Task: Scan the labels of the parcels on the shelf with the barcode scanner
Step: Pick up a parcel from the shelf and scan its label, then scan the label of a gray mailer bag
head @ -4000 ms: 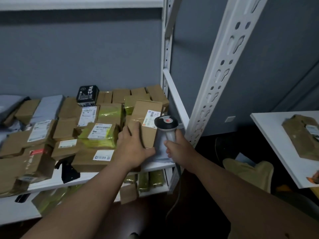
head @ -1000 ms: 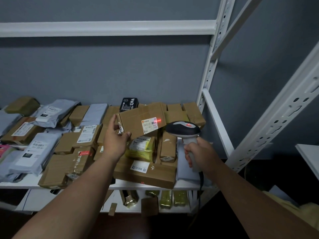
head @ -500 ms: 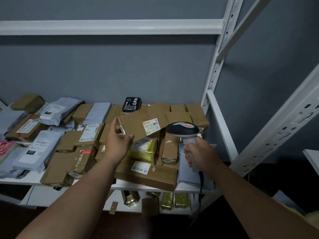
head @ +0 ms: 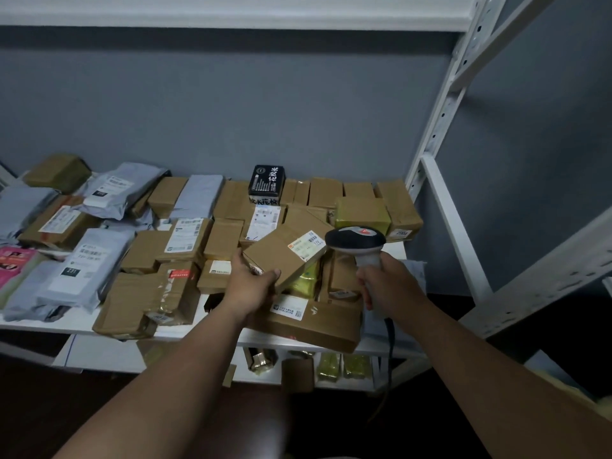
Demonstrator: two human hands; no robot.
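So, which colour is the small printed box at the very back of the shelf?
The small printed box is black with white lettering, clearest in the head view.

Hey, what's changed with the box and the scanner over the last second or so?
The brown box in the left hand has come down from its raised, label-forward tilt and now lies flatter, low over the pile. The red scan light seen on its label a second ago is gone. The right hand still grips the barcode scanner beside it.
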